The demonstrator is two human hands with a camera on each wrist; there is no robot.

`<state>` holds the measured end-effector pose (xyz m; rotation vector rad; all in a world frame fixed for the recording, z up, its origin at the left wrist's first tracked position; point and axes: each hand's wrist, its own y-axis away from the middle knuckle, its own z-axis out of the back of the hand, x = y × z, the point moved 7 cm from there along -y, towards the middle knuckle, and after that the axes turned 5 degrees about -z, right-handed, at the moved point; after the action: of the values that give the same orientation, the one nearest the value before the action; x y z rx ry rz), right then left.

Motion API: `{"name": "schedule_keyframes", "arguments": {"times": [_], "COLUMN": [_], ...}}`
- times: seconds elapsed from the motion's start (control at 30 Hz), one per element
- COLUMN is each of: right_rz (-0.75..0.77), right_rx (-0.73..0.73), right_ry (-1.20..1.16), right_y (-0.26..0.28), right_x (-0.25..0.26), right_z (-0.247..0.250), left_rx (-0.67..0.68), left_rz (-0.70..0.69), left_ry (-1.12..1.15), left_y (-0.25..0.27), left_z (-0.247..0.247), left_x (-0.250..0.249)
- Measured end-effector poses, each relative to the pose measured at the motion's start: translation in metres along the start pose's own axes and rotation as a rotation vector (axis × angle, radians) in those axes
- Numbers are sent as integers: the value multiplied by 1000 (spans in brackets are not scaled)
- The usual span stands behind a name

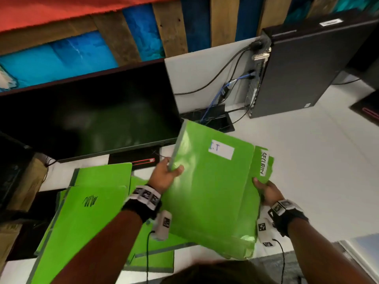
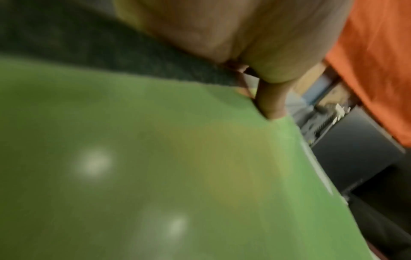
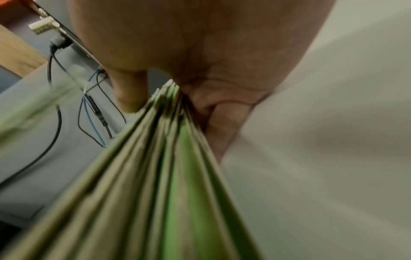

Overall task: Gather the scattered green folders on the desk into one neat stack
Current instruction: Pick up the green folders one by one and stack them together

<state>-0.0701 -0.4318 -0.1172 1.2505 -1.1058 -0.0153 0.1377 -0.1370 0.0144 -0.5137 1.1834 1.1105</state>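
A bundle of green folders point(image 1: 211, 193) is held tilted above the white desk; the top one bears a white "I.T" label, and one behind it reads "SECURITY" point(image 1: 263, 163). My left hand point(image 1: 167, 173) grips the bundle's left edge, thumb on the top cover point(image 2: 155, 167). My right hand point(image 1: 266, 191) pinches the right edge, with the folder edges point(image 3: 160, 158) fanned between thumb and fingers. Several more green folders point(image 1: 86, 212) lie overlapping on the desk at the lower left, one with black scribble on it.
A dark monitor point(image 1: 86, 115) stands behind the folders on the left. A black computer tower point(image 1: 307, 66) with cables point(image 1: 221, 93) stands at the back right. Bare white desk point(image 1: 317, 165) spreads to the right. A black device with a red stripe point(image 1: 139, 159) lies under the monitor.
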Motion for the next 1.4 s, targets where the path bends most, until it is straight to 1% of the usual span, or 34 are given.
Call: {"name": "schedule_keyframes", "arguments": {"times": [0.03, 0.1, 0.13, 0.2, 0.23, 0.27, 0.3, 0.37, 0.4, 0.53, 0.6, 0.67, 0.73, 0.83, 0.9, 0.93, 0.97, 1.0, 1.03, 1.1, 1.13, 1.17, 1.27, 1.4], "right_rz": [-36, -110, -117, -52, 3, 52, 75, 133, 148, 182, 191, 224, 231, 237, 251, 256, 257, 255, 250, 238, 233, 226, 232, 207], "right_rx": [11, 82, 88, 54, 59, 81, 107, 116, 114, 99, 57, 6, -9, 49, 70, 74, 71, 64, 48, 26, 24, 17, -57, -127], "right_ry": [-71, -209, -218, -151, -78, -36, -29, -25, -36, -157, -171, -174, -187, -190, -180, -172, -174, -179, -183, -178, -176, -168, -127, -140], "right_y": [11, 24, 25, 25, 21, 18, 16, 20, 22, 26, 29, 32, 35, 41, 43, 44, 46, 47, 48, 50, 48, 48, 47, 38], "right_x": [3, 2, 2, 7, 9, 9, 8, 12, 11, 4, 0, 0, 1, 8, 14, 16, 18, 20, 20, 20, 18, 17, 12, -1], "right_z": [-6, -16, -18, -17, -15, -14, -15, -18, -20, -28, -30, -30, -33, -47, -55, -58, -61, -63, -63, -65, -66, -67, -67, -61], "left_rx": [-10, -53, -67, -120, -164, -179, -154, -23, 22, 59, 86, 96, 81, 22, -96, -189, -288, -361, -372, -226, -168, -152, -189, -143], "left_rz": [20, 42, 55, 72, 55, 67, 100, 188, 198, 231, 259, 258, 219, 173, 139, 137, 166, 236, 343, 616, 713, 768, 771, 797], "left_ry": [-114, -352, -385, -392, -434, -468, -456, -385, -380, -369, -344, -295, -187, 43, 152, 122, 21, -116, -272, -526, -584, -583, -572, -608], "left_y": [-4, -6, -4, 0, 1, 2, 4, 10, 13, 16, 16, 17, 18, 20, 26, 31, 37, 46, 56, 77, 87, 94, 97, 90], "left_z": [-15, -37, -44, -47, -46, -45, -47, -59, -63, -60, -57, -53, -44, -18, 10, 29, 50, 70, 85, 99, 100, 99, 91, 82], "left_x": [11, 25, 28, 37, 39, 43, 48, 59, 62, 63, 66, 66, 63, 57, 58, 63, 74, 87, 100, 137, 151, 158, 165, 173]}}
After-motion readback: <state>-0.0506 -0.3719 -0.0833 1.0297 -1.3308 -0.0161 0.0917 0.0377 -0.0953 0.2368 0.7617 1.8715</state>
